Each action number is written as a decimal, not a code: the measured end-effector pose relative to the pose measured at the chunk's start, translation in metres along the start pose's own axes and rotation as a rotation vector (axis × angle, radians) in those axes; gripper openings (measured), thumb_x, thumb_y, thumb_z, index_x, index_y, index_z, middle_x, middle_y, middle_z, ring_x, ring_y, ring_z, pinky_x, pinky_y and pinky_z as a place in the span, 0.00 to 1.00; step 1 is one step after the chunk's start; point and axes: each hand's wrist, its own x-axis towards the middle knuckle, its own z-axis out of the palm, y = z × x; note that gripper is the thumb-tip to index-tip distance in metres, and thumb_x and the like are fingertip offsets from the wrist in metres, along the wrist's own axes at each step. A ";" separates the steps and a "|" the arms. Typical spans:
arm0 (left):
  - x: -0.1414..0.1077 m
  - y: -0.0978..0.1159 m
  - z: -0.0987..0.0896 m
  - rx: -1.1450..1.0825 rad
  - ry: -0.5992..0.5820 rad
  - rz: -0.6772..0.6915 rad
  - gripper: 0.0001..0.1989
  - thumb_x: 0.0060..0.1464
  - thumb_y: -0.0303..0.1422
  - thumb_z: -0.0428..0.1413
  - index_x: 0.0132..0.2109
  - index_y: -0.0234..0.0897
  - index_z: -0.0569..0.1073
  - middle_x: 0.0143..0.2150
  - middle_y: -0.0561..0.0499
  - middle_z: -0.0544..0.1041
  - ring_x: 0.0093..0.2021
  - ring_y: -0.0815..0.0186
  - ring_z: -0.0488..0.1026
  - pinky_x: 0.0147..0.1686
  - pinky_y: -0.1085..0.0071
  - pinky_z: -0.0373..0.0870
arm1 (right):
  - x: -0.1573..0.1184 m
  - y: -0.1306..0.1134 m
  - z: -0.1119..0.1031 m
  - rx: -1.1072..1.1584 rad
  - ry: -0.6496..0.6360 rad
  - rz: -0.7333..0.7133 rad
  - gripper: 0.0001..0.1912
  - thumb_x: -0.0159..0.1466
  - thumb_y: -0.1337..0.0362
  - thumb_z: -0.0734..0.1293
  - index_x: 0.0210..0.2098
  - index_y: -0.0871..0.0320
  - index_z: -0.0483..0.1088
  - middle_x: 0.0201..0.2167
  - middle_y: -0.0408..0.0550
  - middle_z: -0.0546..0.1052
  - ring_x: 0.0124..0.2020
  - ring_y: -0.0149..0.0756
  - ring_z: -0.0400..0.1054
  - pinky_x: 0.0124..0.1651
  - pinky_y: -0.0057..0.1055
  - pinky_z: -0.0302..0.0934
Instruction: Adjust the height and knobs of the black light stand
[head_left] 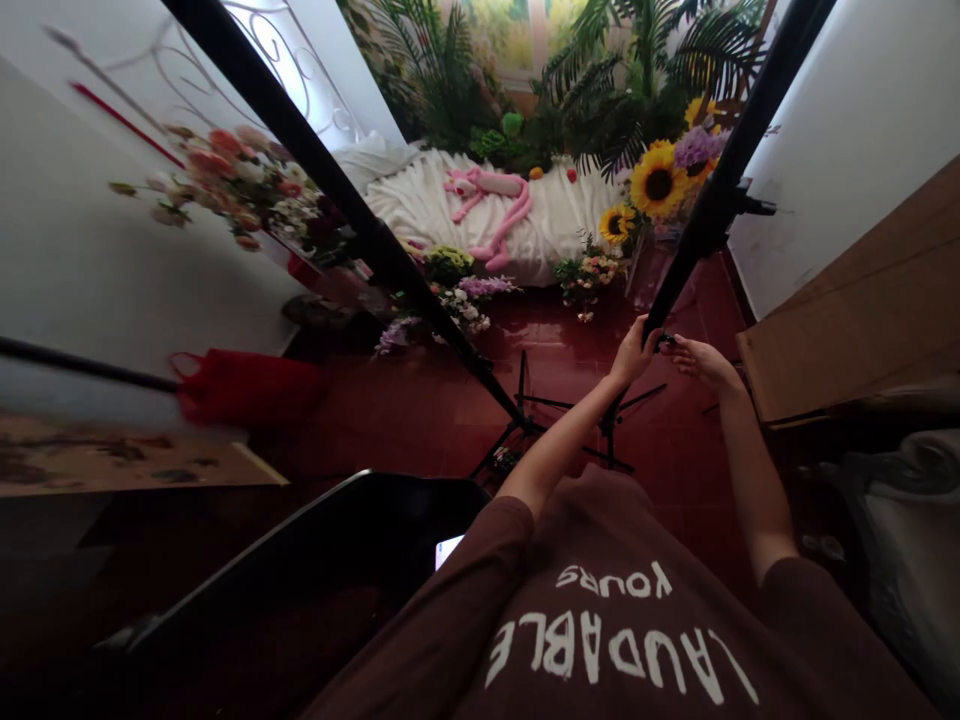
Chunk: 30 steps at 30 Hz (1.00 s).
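Observation:
My left hand (634, 356) is wrapped round the lower pole of a black tripod stand (694, 235), which slants up to the right. Beside it, my right hand (703, 362) has its fingertips and thumb at a small black knob (664, 343) on that pole. The fingers hide part of the knob. The stand's legs spread on the red floor below my hands. A higher clamp with a lever (754, 206) sticks out from the same pole. Left of it rises a second black tripod stand (390, 262), which neither hand touches.
Behind stands a white-draped bench (555, 225) with a pink plush toy (495, 190). Around it are sunflowers (658, 182), pink flowers (225, 165) and palm leaves. A cardboard panel (855, 310) leans at right. A red bag (247, 385) and a black case (315, 560) are left.

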 end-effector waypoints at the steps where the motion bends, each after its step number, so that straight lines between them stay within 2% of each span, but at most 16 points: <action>1: 0.000 0.000 0.001 0.001 0.006 0.005 0.22 0.66 0.48 0.47 0.58 0.39 0.67 0.44 0.46 0.77 0.42 0.64 0.76 0.45 0.67 0.72 | 0.001 0.001 0.001 0.025 0.010 0.026 0.17 0.56 0.49 0.73 0.37 0.54 0.75 0.37 0.49 0.82 0.30 0.32 0.74 0.26 0.24 0.66; 4: 0.000 -0.003 0.002 0.011 0.026 0.013 0.21 0.66 0.48 0.47 0.57 0.40 0.68 0.43 0.46 0.78 0.41 0.65 0.75 0.45 0.68 0.71 | -0.001 0.005 0.003 0.085 0.072 -0.006 0.21 0.49 0.50 0.77 0.35 0.52 0.71 0.38 0.45 0.81 0.34 0.32 0.75 0.28 0.22 0.66; 7: 0.000 -0.006 0.003 0.015 0.041 0.019 0.21 0.66 0.47 0.48 0.57 0.40 0.69 0.43 0.46 0.78 0.40 0.65 0.75 0.44 0.68 0.71 | -0.003 0.010 0.004 0.092 0.098 -0.138 0.26 0.45 0.49 0.79 0.37 0.52 0.70 0.38 0.43 0.80 0.35 0.32 0.75 0.30 0.23 0.66; 10: 0.000 -0.006 0.004 0.010 0.043 0.013 0.20 0.66 0.46 0.49 0.56 0.39 0.69 0.41 0.46 0.78 0.39 0.65 0.75 0.44 0.68 0.71 | -0.001 0.016 0.005 0.039 0.101 -0.264 0.26 0.45 0.49 0.79 0.37 0.52 0.70 0.38 0.45 0.80 0.35 0.34 0.74 0.33 0.27 0.68; 14: -0.001 -0.004 0.004 0.002 0.043 -0.013 0.19 0.66 0.45 0.50 0.56 0.39 0.69 0.40 0.47 0.77 0.38 0.66 0.74 0.43 0.69 0.71 | 0.012 0.016 0.012 0.021 0.303 -0.372 0.21 0.47 0.46 0.75 0.29 0.53 0.70 0.37 0.48 0.80 0.36 0.37 0.74 0.32 0.31 0.68; 16: -0.001 -0.004 0.004 -0.002 0.039 -0.026 0.19 0.66 0.45 0.50 0.57 0.39 0.69 0.40 0.47 0.77 0.38 0.66 0.74 0.43 0.69 0.71 | 0.017 0.012 0.018 0.018 0.407 -0.416 0.18 0.51 0.47 0.73 0.26 0.54 0.69 0.40 0.50 0.80 0.38 0.38 0.74 0.35 0.32 0.69; 18: -0.001 -0.004 0.004 -0.004 0.033 -0.033 0.20 0.66 0.46 0.49 0.57 0.40 0.69 0.40 0.47 0.77 0.38 0.66 0.74 0.44 0.69 0.71 | 0.018 0.006 0.024 -0.016 0.468 -0.440 0.13 0.54 0.51 0.70 0.27 0.54 0.70 0.43 0.51 0.80 0.41 0.39 0.74 0.38 0.33 0.71; 21: -0.001 -0.003 0.004 -0.004 0.027 -0.037 0.21 0.66 0.47 0.49 0.58 0.40 0.68 0.41 0.47 0.78 0.39 0.66 0.75 0.44 0.69 0.71 | 0.013 -0.002 0.029 -0.085 0.505 -0.408 0.11 0.58 0.54 0.67 0.36 0.53 0.72 0.42 0.51 0.80 0.43 0.39 0.74 0.38 0.33 0.72; 23: -0.001 -0.003 0.003 -0.002 0.025 -0.037 0.22 0.66 0.48 0.49 0.58 0.40 0.68 0.42 0.47 0.78 0.40 0.65 0.75 0.44 0.69 0.71 | 0.009 -0.005 0.030 -0.113 0.498 -0.337 0.13 0.60 0.53 0.67 0.39 0.54 0.72 0.40 0.51 0.80 0.39 0.38 0.75 0.34 0.31 0.72; 27: -0.001 -0.001 0.002 0.006 0.024 -0.032 0.21 0.66 0.47 0.49 0.58 0.41 0.69 0.44 0.46 0.78 0.42 0.65 0.75 0.46 0.68 0.71 | 0.006 -0.009 0.026 0.005 0.376 -0.096 0.11 0.62 0.56 0.66 0.41 0.54 0.70 0.37 0.46 0.78 0.26 0.30 0.72 0.27 0.27 0.70; 30: -0.001 -0.001 0.002 0.001 0.023 -0.042 0.20 0.66 0.46 0.49 0.58 0.41 0.69 0.44 0.46 0.78 0.42 0.65 0.75 0.46 0.67 0.71 | 0.008 -0.012 0.024 0.123 0.294 -0.028 0.10 0.62 0.61 0.65 0.44 0.53 0.69 0.37 0.44 0.78 0.26 0.28 0.72 0.31 0.26 0.71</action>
